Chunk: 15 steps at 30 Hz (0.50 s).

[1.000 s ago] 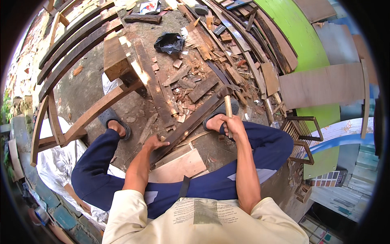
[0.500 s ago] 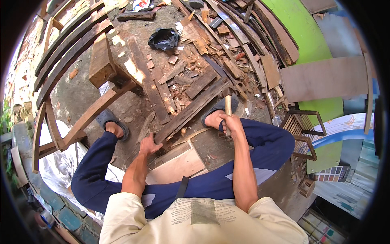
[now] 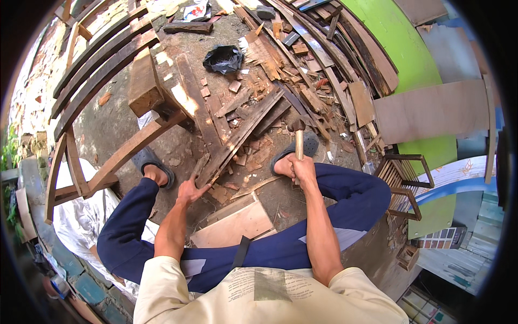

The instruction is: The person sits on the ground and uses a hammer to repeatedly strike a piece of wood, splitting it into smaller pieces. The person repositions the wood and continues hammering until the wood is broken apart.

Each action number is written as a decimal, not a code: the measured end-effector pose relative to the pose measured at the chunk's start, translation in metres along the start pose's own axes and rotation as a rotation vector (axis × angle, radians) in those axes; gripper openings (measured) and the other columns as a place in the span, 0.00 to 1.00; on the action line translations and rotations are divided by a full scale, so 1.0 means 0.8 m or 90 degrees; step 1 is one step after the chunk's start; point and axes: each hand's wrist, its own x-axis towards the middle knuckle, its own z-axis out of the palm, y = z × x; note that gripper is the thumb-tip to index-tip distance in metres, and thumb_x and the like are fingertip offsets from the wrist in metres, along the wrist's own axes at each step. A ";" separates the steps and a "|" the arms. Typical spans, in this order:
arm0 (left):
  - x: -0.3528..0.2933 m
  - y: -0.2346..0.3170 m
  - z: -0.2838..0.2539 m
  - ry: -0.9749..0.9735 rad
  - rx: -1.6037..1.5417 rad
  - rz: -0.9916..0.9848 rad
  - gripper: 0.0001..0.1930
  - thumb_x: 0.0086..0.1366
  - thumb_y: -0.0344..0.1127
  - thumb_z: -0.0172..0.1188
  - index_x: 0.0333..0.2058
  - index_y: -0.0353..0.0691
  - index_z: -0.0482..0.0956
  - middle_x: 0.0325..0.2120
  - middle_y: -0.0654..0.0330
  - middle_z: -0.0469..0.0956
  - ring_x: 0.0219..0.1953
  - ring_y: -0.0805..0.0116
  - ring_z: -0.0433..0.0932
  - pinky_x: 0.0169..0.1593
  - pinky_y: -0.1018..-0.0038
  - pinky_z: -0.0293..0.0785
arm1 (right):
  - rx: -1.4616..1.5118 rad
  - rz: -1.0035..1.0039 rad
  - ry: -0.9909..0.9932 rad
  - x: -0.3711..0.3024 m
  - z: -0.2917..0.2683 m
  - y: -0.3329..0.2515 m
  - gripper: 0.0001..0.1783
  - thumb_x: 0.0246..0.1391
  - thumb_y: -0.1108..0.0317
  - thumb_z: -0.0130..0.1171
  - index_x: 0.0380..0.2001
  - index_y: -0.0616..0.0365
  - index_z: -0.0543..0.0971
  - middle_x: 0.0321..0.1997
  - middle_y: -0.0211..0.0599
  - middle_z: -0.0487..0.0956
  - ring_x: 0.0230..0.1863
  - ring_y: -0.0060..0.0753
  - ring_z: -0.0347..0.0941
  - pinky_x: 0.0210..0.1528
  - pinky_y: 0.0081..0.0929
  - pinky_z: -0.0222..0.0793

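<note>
A long, weathered wooden plank [image 3: 243,132] slants away from me between my feet, its far end over the scrap wood. At its near end, my left hand [image 3: 190,191] grips it, thumb on the right side and fingers on the left. My right hand [image 3: 303,169] is closed around the pale wooden handle of a hammer [image 3: 299,141], held head up near my right shoe. The dark hammer head is to the right of the plank, apart from it. A light wooden board [image 3: 234,224] lies on the ground just in front of my lap.
A wooden frame with curved slats [image 3: 102,78] stands at the left. Scrap planks and splinters [image 3: 318,102] are heaped ahead, beside a black plastic bag [image 3: 223,59]. A small slatted wooden piece [image 3: 402,181] stands right of my knee. White sheeting [image 3: 81,232] lies at lower left.
The plank has swung to the left at its far end, still in my left hand. My right hand and the hammer have shifted slightly left and nearer. The view has moved a little.
</note>
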 end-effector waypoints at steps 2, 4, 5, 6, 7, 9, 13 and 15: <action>0.008 -0.003 0.011 0.003 0.009 -0.024 0.50 0.53 0.71 0.63 0.61 0.34 0.71 0.43 0.38 0.82 0.50 0.41 0.80 0.57 0.54 0.74 | -0.031 -0.017 -0.017 0.001 0.013 0.001 0.12 0.56 0.63 0.64 0.27 0.61 0.77 0.15 0.31 0.71 0.12 0.25 0.66 0.12 0.30 0.59; 0.013 -0.002 0.013 -0.007 0.006 -0.025 0.50 0.54 0.74 0.60 0.61 0.33 0.71 0.44 0.37 0.82 0.50 0.41 0.80 0.57 0.53 0.74 | -0.099 -0.065 -0.017 0.006 0.022 -0.008 0.13 0.56 0.62 0.64 0.26 0.61 0.77 0.14 0.33 0.72 0.12 0.26 0.67 0.12 0.30 0.60; 0.013 0.005 0.013 -0.015 0.004 -0.024 0.50 0.54 0.75 0.59 0.61 0.33 0.72 0.44 0.36 0.82 0.50 0.41 0.80 0.57 0.53 0.74 | -0.133 -0.087 -0.015 0.008 0.024 -0.014 0.14 0.56 0.62 0.64 0.25 0.62 0.77 0.14 0.34 0.73 0.11 0.26 0.68 0.12 0.31 0.60; 0.013 0.011 0.013 -0.015 0.005 -0.020 0.49 0.56 0.74 0.58 0.60 0.33 0.72 0.43 0.36 0.82 0.49 0.40 0.80 0.57 0.53 0.74 | -0.193 -0.176 0.013 0.031 0.024 -0.004 0.16 0.56 0.61 0.65 0.23 0.62 0.76 0.14 0.34 0.73 0.11 0.26 0.69 0.13 0.30 0.60; 0.013 0.012 0.009 -0.010 0.008 -0.024 0.49 0.57 0.74 0.57 0.59 0.33 0.73 0.42 0.36 0.82 0.49 0.40 0.81 0.56 0.53 0.74 | -0.213 -0.191 0.011 0.035 0.030 -0.019 0.18 0.54 0.57 0.65 0.25 0.63 0.78 0.16 0.41 0.76 0.17 0.35 0.73 0.20 0.35 0.64; 0.009 0.003 0.008 -0.005 0.015 -0.032 0.47 0.58 0.74 0.55 0.58 0.32 0.74 0.40 0.35 0.82 0.47 0.40 0.81 0.55 0.53 0.74 | -0.255 -0.212 0.005 0.019 0.041 -0.059 0.23 0.51 0.50 0.65 0.28 0.64 0.81 0.21 0.55 0.80 0.28 0.52 0.81 0.35 0.44 0.73; 0.008 -0.020 0.009 0.018 -0.012 -0.029 0.45 0.61 0.72 0.53 0.57 0.31 0.76 0.33 0.35 0.83 0.44 0.40 0.82 0.52 0.52 0.75 | -0.153 -0.355 -0.001 -0.004 0.033 -0.120 0.17 0.57 0.61 0.64 0.21 0.61 0.75 0.12 0.29 0.71 0.10 0.22 0.65 0.13 0.27 0.58; 0.004 -0.037 0.015 0.018 -0.043 -0.019 0.44 0.61 0.72 0.53 0.56 0.32 0.76 0.32 0.35 0.82 0.44 0.40 0.82 0.52 0.52 0.75 | -0.116 -0.371 0.003 -0.006 0.026 -0.129 0.15 0.57 0.63 0.64 0.22 0.61 0.75 0.12 0.28 0.69 0.10 0.21 0.64 0.12 0.26 0.58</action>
